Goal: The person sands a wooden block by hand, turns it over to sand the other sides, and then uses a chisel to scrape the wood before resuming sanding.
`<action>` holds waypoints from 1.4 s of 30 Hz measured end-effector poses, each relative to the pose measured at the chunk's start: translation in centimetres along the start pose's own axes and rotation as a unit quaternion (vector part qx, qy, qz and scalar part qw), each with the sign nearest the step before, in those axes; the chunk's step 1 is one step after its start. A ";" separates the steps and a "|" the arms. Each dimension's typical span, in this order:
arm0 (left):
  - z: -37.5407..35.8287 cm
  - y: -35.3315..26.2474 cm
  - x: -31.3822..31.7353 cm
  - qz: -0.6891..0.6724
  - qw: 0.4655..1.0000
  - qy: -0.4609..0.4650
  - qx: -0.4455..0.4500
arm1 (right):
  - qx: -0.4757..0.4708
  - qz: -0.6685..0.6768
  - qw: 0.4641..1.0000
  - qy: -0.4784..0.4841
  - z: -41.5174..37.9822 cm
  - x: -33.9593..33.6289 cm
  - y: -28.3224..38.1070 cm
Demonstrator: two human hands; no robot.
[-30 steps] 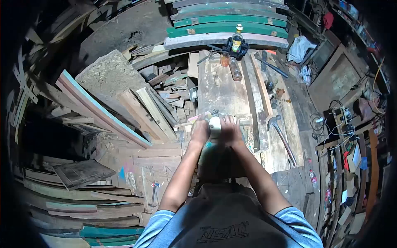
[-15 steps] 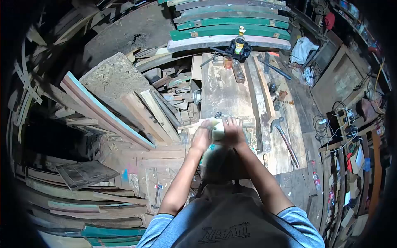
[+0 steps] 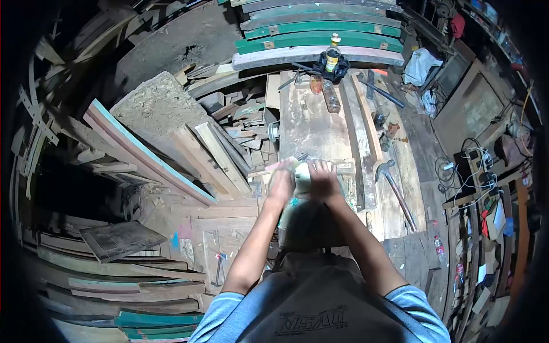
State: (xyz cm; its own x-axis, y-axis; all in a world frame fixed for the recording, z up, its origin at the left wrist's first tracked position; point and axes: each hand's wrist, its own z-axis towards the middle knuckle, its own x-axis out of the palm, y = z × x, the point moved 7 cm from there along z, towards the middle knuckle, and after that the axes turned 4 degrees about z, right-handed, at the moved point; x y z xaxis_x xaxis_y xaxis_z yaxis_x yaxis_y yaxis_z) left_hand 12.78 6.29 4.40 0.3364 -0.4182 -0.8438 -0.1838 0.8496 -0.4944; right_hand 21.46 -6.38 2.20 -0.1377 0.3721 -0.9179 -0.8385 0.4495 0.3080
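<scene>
Both my hands press on a small pale wooden piece [image 3: 302,176] at the near end of the workbench [image 3: 311,128]. My left hand [image 3: 282,184] grips its left side, where a pinkish scrap shows at the fingertips. My right hand [image 3: 324,180] grips its right side. The piece is mostly covered by my fingers. A narrow wooden strip [image 3: 343,169] lies just beyond my right hand.
A hammer [image 3: 392,186] lies to the right on the bench. Long wooden battens [image 3: 357,123] run along the bench. Bottles [image 3: 330,94] stand at its far end. Stacked boards and offcuts [image 3: 189,143] crowd the left. Cables and a power strip [image 3: 472,168] sit far right.
My hands stay clamped on the pale piece and shift only slightly over it; the view has wobbled a little. Nothing is picked up or let go.
</scene>
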 end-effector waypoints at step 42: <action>0.6 -0.3 1.2 -0.001 1.000 0.019 -0.016 | 0.016 0.004 0.999 0.050 0.4 1.7 -0.9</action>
State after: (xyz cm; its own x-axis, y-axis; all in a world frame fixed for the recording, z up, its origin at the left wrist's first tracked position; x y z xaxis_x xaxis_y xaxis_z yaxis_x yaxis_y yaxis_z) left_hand 13.76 5.77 3.65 0.3017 -0.4326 -0.8496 -0.2127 0.8381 -0.5023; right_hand 22.17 -5.78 0.46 -0.1971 0.2938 -0.9353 -0.8200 0.4735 0.3215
